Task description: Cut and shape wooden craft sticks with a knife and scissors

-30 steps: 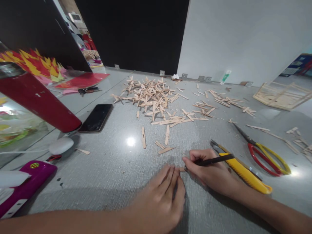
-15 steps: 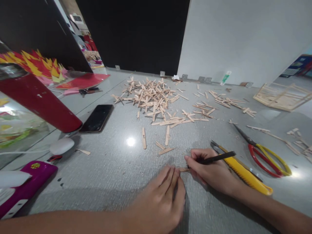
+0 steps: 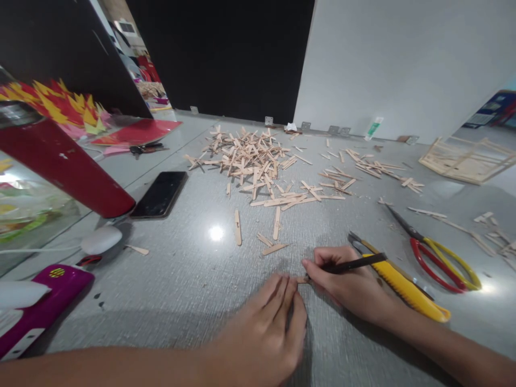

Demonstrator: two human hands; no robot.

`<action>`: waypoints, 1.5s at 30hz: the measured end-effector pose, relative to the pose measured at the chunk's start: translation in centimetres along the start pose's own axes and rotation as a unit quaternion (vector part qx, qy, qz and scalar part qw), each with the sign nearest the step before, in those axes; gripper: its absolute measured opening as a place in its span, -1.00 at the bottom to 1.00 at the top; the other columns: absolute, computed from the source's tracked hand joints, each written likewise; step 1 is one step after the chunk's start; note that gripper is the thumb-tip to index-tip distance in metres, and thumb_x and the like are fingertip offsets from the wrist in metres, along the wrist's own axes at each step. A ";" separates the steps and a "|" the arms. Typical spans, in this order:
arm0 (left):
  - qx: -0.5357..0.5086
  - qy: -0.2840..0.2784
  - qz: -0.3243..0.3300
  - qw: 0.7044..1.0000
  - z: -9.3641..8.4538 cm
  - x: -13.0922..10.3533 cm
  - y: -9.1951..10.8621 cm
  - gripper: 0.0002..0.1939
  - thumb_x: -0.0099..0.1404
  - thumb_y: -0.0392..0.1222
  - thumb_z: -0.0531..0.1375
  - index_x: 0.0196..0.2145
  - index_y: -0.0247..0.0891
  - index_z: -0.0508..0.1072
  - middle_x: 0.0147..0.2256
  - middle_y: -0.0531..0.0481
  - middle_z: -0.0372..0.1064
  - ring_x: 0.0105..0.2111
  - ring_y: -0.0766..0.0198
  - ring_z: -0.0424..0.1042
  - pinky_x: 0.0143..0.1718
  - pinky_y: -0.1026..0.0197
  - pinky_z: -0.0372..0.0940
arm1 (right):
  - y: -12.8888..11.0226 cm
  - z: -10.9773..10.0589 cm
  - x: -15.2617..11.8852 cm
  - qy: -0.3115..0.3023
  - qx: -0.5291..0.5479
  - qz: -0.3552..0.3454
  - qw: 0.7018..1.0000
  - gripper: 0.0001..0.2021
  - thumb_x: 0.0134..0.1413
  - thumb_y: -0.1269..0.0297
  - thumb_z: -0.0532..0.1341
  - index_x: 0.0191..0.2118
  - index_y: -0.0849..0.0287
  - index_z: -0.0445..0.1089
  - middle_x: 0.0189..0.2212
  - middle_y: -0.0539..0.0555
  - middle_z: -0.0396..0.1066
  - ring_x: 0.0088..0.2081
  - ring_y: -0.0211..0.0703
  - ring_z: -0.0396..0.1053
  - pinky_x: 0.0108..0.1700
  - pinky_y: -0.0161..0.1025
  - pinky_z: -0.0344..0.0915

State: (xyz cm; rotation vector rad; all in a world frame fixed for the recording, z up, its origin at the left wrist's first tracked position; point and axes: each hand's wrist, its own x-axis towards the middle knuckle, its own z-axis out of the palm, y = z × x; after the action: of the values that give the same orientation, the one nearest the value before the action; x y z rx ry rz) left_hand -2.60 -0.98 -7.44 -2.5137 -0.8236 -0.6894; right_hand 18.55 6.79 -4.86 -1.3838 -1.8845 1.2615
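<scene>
On the grey tabletop, my left hand is closed, its fingertips pinning a small wooden craft stick; most of the stick is hidden under the fingers. My right hand grips a slim black pen-like tool in a writing hold, its tip down at the stick's right end. I cannot make out what kind of tip it has. Beyond the hands lie a notched craft stick, another notched stick and a short pointed piece.
A large heap of craft sticks spreads at the back. To the right are a yellow utility knife, scissors and a stick frame. At left stand a phone, a red flask and a purple glue gun.
My right hand has shifted slightly left with the black tool, closer to my left fingertips. The left hand stays in place on the stick.
</scene>
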 end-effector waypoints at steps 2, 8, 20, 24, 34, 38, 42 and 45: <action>-0.002 0.004 0.008 1.000 0.0 0.0 -0.1 -0.66 0.50 -0.25 0.18 -0.01 -0.62 0.61 -0.03 -0.47 0.71 -0.01 -0.13 0.71 0.33 -0.12 0.27 | -0.1 0.0 0.1 0.008 -0.014 -0.017 1.000 -0.54 0.25 0.09 0.24 -0.62 0.05 0.12 -0.69 -0.13 0.07 -0.60 -0.31 -0.02 -0.57 -0.26 -0.13; -0.002 0.005 0.010 1.000 0.0 0.0 -0.1 -0.65 0.47 -0.23 0.22 -0.01 -0.65 0.61 -0.04 -0.49 0.70 -0.02 -0.16 0.72 0.33 -0.13 0.26 | -0.3 -0.1 0.1 0.015 -0.039 -0.038 0.998 -0.56 0.22 0.13 0.22 -0.61 0.03 0.06 -0.66 -0.13 0.01 -0.56 -0.28 -0.05 -0.54 -0.23 -0.13; -0.006 -0.005 0.006 1.000 0.0 -0.3 0.0 -0.65 0.48 -0.22 0.24 0.01 -0.62 0.61 -0.01 -0.47 0.70 0.00 -0.16 0.72 0.33 -0.11 0.28 | -0.3 -0.2 0.0 0.029 -0.052 -0.051 0.997 -0.59 0.20 0.16 0.17 -0.59 0.01 -0.01 -0.65 -0.15 -0.06 -0.55 -0.28 -0.09 -0.54 -0.22 -0.13; -0.006 0.001 0.006 1.000 0.0 -0.2 0.0 -0.66 0.47 -0.22 0.24 0.00 -0.62 0.61 -0.02 -0.47 0.70 0.00 -0.17 0.72 0.32 -0.11 0.29 | -0.3 -0.2 0.0 0.025 -0.048 -0.050 0.997 -0.58 0.22 0.16 0.17 -0.59 0.01 0.00 -0.64 -0.15 -0.06 -0.55 -0.28 -0.08 -0.53 -0.23 -0.13; -0.008 -0.011 0.004 1.000 0.0 -0.4 0.1 -0.63 0.45 -0.21 0.27 0.03 -0.63 0.60 0.01 -0.50 0.68 0.03 -0.20 0.71 0.33 -0.13 0.32 | -0.1 -0.4 -0.2 0.030 -0.053 -0.033 0.998 -0.60 0.20 0.17 0.17 -0.59 0.01 0.00 -0.66 -0.15 -0.03 -0.58 -0.30 -0.06 -0.56 -0.26 -0.10; -0.006 -0.009 0.011 1.000 -0.1 -0.3 0.0 -0.63 0.46 -0.20 0.26 0.03 -0.63 0.60 -0.01 -0.48 0.69 0.01 -0.18 0.72 0.33 -0.12 0.33 | -0.5 -0.4 -0.2 0.028 -0.061 -0.032 0.997 -0.61 0.20 0.19 0.15 -0.60 0.00 0.01 -0.72 -0.15 0.00 -0.64 -0.31 -0.03 -0.61 -0.27 -0.11; -0.005 -0.008 0.003 1.000 -0.1 -0.3 0.1 -0.65 0.47 -0.21 0.25 0.02 -0.61 0.60 0.00 -0.47 0.70 0.02 -0.17 0.72 0.32 -0.11 0.33 | -0.8 -0.4 -0.2 0.031 -0.067 -0.033 0.997 -0.62 0.18 0.22 0.14 -0.60 0.01 -0.01 -0.71 -0.14 0.00 -0.62 -0.31 -0.02 -0.61 -0.28 -0.13; -0.005 -0.003 0.004 1.000 0.0 -0.2 0.0 -0.65 0.46 -0.22 0.25 0.01 -0.62 0.60 -0.01 -0.48 0.70 0.01 -0.17 0.72 0.32 -0.10 0.32 | -0.8 -0.4 -0.3 0.032 -0.061 -0.031 0.997 -0.61 0.16 0.21 0.18 -0.60 0.02 -0.01 -0.69 -0.14 -0.03 -0.60 -0.31 -0.02 -0.58 -0.29 -0.11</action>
State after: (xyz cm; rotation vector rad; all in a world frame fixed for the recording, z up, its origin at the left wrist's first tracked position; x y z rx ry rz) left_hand -2.77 -1.13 -7.56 -2.5288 -0.8126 -0.6854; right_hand 18.63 6.65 -3.93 -1.3985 -1.9729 1.0764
